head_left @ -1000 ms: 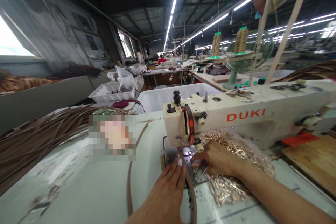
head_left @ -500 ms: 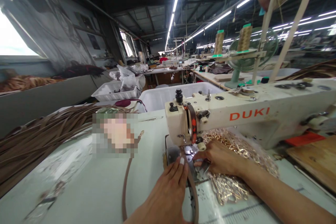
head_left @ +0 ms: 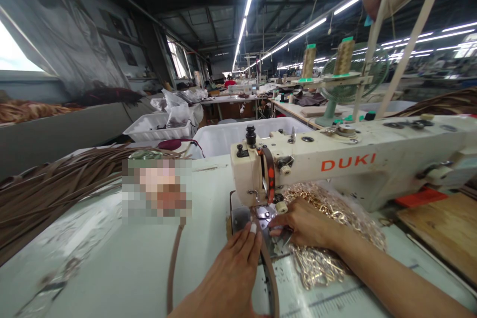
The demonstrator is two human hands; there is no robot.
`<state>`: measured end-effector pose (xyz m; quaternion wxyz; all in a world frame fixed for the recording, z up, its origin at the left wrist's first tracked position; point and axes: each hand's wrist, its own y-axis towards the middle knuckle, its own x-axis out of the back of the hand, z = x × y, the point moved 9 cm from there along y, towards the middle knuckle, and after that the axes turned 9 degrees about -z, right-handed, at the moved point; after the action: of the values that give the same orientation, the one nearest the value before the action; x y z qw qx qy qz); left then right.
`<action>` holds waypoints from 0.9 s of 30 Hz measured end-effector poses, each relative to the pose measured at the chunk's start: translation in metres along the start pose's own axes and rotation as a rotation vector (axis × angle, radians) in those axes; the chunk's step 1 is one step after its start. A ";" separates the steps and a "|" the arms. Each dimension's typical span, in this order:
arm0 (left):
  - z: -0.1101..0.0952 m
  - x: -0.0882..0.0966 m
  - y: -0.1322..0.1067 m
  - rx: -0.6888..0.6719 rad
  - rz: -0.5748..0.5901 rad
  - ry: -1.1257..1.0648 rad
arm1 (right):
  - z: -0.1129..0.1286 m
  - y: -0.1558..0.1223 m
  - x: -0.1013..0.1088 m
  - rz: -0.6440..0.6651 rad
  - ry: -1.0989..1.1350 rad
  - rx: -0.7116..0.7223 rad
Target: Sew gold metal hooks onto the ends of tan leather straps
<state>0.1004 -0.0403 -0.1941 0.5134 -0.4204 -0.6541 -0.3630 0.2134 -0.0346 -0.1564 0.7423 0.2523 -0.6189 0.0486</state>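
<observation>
A cream sewing machine marked DUKI stands on the pale table. A thin brown strap runs from under its needle toward me, and another stretch of strap curves off to the left. My left hand lies flat on the table, fingers stretched out along the strap, pressing it just before the needle. My right hand rests at the presser foot, fingers pinched together on the strap end or a small metal piece there. Under the right wrist lies a heap of gold metal clasps.
A big bundle of brown straps lies on the table's left. White plastic bins stand behind the machine. Thread cones and a green fan sit above the arm. A wooden board lies right. Rows of work tables stretch back.
The loose stretch of strap on the left has slid across the table and straightened, its far end drawing in from the back. Both hands stay at the needle, barely shifted.
</observation>
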 end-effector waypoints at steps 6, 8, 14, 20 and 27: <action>-0.002 0.002 -0.001 0.008 0.021 0.001 | -0.001 -0.001 -0.001 -0.005 -0.012 0.005; -0.003 0.005 -0.002 0.009 0.025 -0.003 | 0.000 -0.001 -0.002 -0.003 -0.004 0.008; -0.006 0.006 -0.003 -0.027 0.017 -0.021 | 0.003 -0.001 0.000 -0.031 0.022 0.016; -0.005 0.006 -0.006 -0.063 -0.008 -0.001 | 0.004 0.000 0.001 -0.053 0.037 0.009; -0.007 0.007 -0.007 -0.077 -0.008 -0.006 | 0.002 0.001 0.002 -0.046 0.034 -0.009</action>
<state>0.0962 -0.0480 -0.1859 0.4934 -0.4383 -0.6428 -0.3889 0.2118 -0.0346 -0.1540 0.7548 0.2624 -0.6003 0.0330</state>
